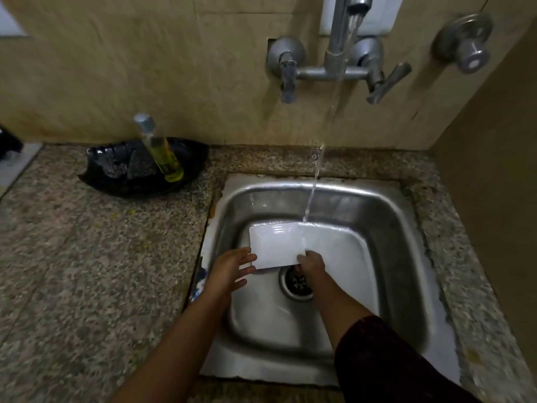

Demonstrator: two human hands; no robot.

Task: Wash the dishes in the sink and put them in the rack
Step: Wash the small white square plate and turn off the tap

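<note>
plate sits low in the sink, a white rectangular one with rounded corners, its long axis running left to right across you, tilted so the far edge is under the water stream from the tap. it lies just ahead of both sets of fingers, between your hands. your right hand pinches the near right corner, fingers curled shut on the rim, so that hand carries it. your left hand is at the near left corner with fingers spread and loose, tips touching or nearly touching the edge; you cannot call it a grip from here. both hands are about equally near, but the right has the hold. surface reads clean, glossy and wet, water sheeting off the far right part; no food marks visible, though glare hides detail. judged step: rinsing, with racking not yet done. no rack in view, so you will need to look for it. slip risk looks real with one wet corner pinch. soap bottle stands in a black tray on the counter, well left.
</note>
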